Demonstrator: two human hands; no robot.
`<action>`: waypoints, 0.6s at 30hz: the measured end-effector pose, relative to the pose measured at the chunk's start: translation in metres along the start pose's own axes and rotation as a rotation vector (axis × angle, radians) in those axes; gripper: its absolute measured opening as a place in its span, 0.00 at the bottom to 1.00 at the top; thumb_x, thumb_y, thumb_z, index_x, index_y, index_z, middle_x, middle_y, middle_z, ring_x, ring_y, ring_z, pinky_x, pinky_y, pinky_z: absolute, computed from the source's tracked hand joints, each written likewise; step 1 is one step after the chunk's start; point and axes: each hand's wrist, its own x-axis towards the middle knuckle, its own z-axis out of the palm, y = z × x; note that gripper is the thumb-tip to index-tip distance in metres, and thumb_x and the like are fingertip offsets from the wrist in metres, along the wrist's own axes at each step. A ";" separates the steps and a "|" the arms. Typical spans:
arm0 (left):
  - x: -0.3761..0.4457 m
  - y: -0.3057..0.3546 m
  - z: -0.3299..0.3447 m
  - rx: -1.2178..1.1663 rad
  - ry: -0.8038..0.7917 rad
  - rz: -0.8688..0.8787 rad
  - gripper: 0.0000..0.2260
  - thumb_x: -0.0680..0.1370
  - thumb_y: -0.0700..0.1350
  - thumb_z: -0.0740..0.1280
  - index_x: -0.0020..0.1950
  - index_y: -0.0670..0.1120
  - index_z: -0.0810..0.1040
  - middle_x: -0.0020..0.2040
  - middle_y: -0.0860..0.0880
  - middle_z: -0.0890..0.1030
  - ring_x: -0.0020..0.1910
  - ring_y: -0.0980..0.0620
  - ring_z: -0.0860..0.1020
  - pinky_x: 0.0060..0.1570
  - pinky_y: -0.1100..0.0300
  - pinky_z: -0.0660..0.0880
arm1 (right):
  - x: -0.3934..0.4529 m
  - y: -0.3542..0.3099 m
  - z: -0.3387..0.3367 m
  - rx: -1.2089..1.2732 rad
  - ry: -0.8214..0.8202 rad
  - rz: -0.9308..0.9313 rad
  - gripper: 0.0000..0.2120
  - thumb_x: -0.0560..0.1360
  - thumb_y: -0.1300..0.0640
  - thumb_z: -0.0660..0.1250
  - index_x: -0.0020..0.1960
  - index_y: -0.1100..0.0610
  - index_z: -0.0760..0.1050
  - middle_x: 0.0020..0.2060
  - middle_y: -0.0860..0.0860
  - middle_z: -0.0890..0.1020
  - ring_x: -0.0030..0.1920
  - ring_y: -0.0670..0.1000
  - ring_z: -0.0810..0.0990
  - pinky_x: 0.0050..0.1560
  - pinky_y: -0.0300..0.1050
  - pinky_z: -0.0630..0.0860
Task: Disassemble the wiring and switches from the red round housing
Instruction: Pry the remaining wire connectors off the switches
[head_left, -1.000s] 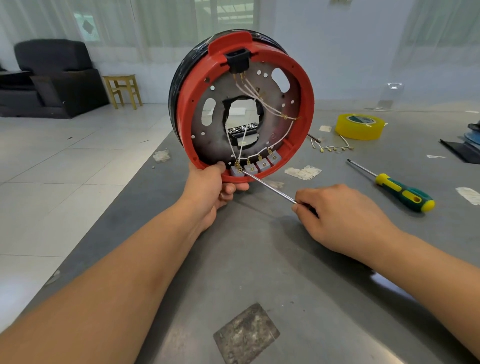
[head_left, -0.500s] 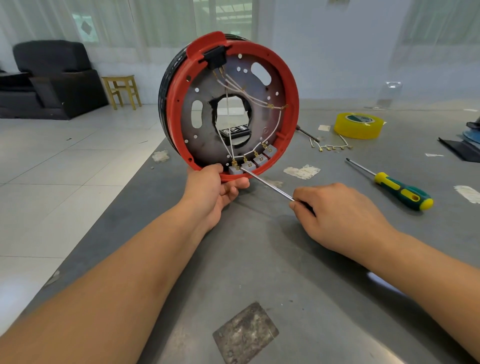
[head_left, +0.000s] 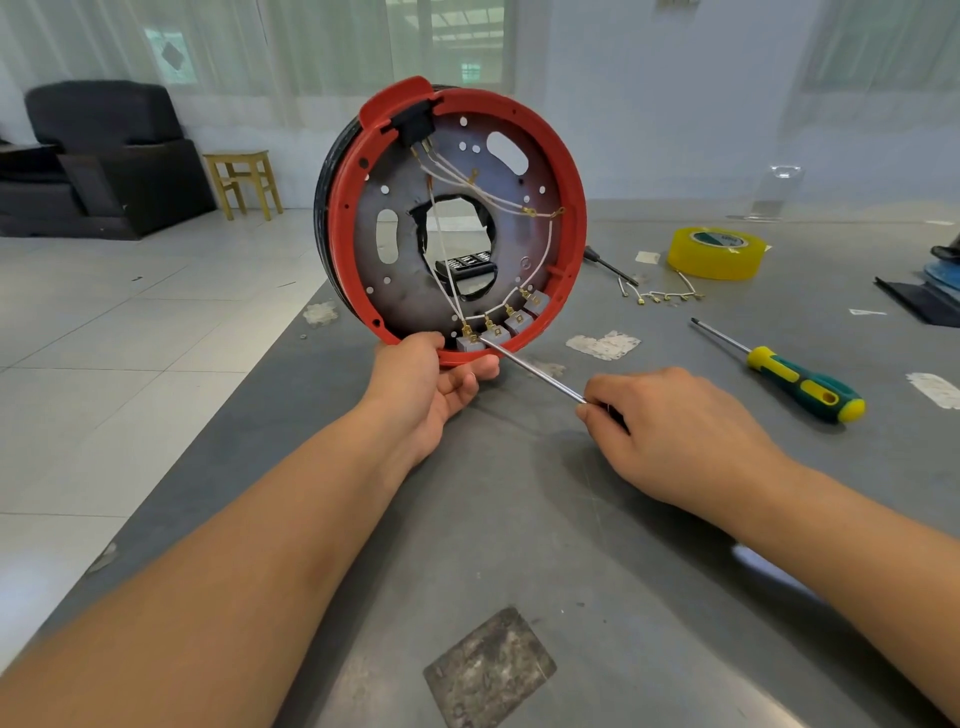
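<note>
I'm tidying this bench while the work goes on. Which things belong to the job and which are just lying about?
In use:
red round housing, held upright by the left hand
white wires and grey switches inside it
thin metal tool in the right hand

Lying about:
green and yellow screwdriver
yellow tape roll
loose wires on the table

The red round housing (head_left: 571, 234) looks like matt moulded plastic around a dull, stained metal plate (head_left: 410, 291). The screwdriver shaft (head_left: 535, 375) is polished, glossy metal. The tabletop (head_left: 519, 519) is smooth grey metal with a soft sheen, patched with rough white residue. The tape roll (head_left: 716, 254) is glossy yellow.
</note>
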 end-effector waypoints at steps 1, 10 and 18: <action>0.000 0.000 0.000 0.005 0.001 0.003 0.15 0.87 0.39 0.55 0.72 0.36 0.68 0.46 0.33 0.87 0.35 0.43 0.87 0.25 0.63 0.77 | 0.000 0.001 0.000 -0.001 0.001 0.001 0.14 0.83 0.42 0.52 0.50 0.47 0.72 0.38 0.46 0.77 0.42 0.54 0.78 0.39 0.52 0.79; 0.005 0.001 -0.003 0.028 0.023 0.017 0.14 0.87 0.40 0.55 0.71 0.37 0.66 0.43 0.34 0.87 0.35 0.43 0.87 0.24 0.63 0.76 | 0.003 0.011 0.002 -0.065 0.031 -0.006 0.13 0.83 0.41 0.53 0.48 0.45 0.71 0.39 0.44 0.77 0.41 0.52 0.77 0.32 0.44 0.70; 0.009 0.003 -0.008 0.050 0.062 0.083 0.14 0.86 0.39 0.56 0.71 0.41 0.67 0.45 0.33 0.87 0.37 0.41 0.87 0.26 0.61 0.77 | 0.007 0.035 -0.002 -0.264 0.108 -0.031 0.15 0.83 0.40 0.49 0.53 0.44 0.73 0.47 0.43 0.78 0.44 0.52 0.80 0.32 0.43 0.72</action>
